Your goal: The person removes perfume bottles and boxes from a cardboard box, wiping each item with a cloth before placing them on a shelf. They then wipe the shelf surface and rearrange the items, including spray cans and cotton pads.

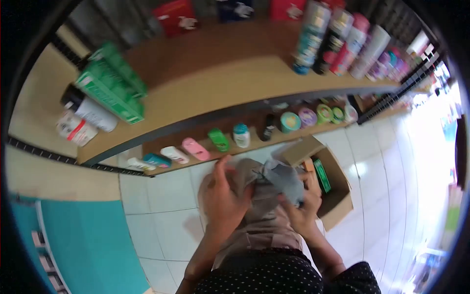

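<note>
My right hand (304, 203) grips a crumpled blue-grey piece, cloth or plastic bag (285, 180), which hangs in front of my knees. Whether anything is wrapped inside it cannot be seen. To its left, my left hand (226, 198) is held up with its fingers apart and nothing in them. Beside my right hand an open cardboard box (340, 196) stands on the floor, with a green box (322, 175) inside.
On the upper shelf (220, 73) stand several spray cans (338, 44) and green boxes (112, 85). The lower shelf carries a row of bottles (196, 148) and round tubs (290, 122). A teal panel (83, 245) is at the left, above white floor tiles (166, 230).
</note>
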Available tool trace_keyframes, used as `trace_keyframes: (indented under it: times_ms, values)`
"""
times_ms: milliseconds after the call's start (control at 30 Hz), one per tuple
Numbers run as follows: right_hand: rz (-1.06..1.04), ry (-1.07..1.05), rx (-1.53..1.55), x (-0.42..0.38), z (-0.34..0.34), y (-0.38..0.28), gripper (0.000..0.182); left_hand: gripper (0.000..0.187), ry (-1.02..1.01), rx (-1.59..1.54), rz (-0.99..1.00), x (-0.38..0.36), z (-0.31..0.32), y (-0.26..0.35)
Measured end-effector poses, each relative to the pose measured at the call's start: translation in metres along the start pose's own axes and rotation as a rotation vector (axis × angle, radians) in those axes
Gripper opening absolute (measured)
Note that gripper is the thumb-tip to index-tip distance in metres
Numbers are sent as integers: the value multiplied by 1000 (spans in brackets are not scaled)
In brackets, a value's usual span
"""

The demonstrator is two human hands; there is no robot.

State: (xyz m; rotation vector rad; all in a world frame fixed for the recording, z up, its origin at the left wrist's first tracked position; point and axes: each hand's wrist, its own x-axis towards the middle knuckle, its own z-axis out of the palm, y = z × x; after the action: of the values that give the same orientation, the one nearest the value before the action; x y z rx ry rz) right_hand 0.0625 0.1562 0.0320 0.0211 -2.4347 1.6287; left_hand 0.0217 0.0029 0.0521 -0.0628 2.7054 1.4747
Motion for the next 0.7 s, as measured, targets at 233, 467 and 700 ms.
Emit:
trace_keyframes:
  times_ms: [233,467,700]
  values:
    - [16,81,318,-11,-4,29,23,45,-589,-379,284,-37,57,-46]
    - [633,193,839,-48,-58,190,26,36,-773,-531,-111,-40,57,-43]
    - [665,262,-767,-49,-84,301,9,35,-659,-405,-94,-27,47,-62]
